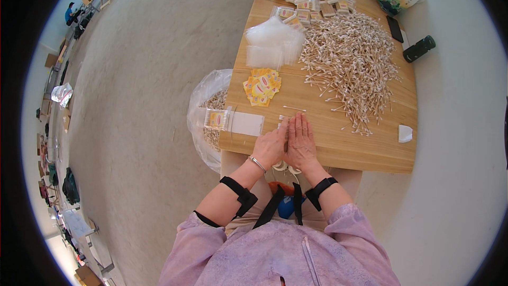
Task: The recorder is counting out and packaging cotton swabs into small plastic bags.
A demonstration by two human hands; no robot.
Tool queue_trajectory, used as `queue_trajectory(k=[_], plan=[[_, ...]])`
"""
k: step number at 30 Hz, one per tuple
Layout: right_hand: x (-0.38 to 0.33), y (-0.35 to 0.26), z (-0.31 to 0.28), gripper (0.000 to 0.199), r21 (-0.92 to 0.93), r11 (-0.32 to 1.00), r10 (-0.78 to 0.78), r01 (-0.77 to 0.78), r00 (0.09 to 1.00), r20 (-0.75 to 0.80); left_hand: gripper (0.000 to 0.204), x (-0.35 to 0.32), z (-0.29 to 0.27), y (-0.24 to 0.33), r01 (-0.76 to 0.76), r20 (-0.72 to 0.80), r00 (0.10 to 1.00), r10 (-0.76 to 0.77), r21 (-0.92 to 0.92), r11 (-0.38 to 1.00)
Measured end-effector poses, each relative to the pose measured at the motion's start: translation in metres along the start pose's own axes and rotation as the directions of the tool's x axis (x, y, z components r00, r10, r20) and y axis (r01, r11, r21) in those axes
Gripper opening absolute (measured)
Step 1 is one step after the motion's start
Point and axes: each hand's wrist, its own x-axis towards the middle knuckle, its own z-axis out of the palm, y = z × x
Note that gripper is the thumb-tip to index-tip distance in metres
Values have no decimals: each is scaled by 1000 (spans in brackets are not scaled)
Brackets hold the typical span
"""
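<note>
A small row of cotton swabs (286, 125) lies on the wooden table between my two hands, near its front edge. My left hand (270, 147) is bent, with its fingers closed against the left side of the row. Along the right side lies my right hand (301, 140), flat, its fingers stretched out side by side. Just beyond the fingertips rests a single cotton swab (294, 108). To the left are a white card (247, 124) and a clear bag with a yellow label and swabs (216, 119), partly past the table edge.
A big heap of loose swabs (354, 58) covers the right side. Yellow cards (262, 87), clear plastic bags (272, 37) and filled packs (312, 0) lie farther back. A plastic-lined container of swabs (197, 122) stands left. A black bottle (419, 48) is by the wall.
</note>
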Motion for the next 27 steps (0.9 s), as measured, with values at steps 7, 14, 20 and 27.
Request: queue_trajectory(k=[7,14,20,27], plan=[[1,-1,-6,97,93,996,15,-18,999,31,58,4,4,-3,-23,-37,999,22,-8,1000],[-5,-5,-14,90,136,991,-13,6,998,56,48,2,1,-3,13,-93,996,-16,-32,999],[-12,-7,-2,91,121,993,6,-10,1000,28,46,2,-4,3,91,-16,996,-93,-93,991],[-3,-25,1,87,112,992,52,-60,996,73,39,13,17,-19,-99,-421,883,-206,-599,795]])
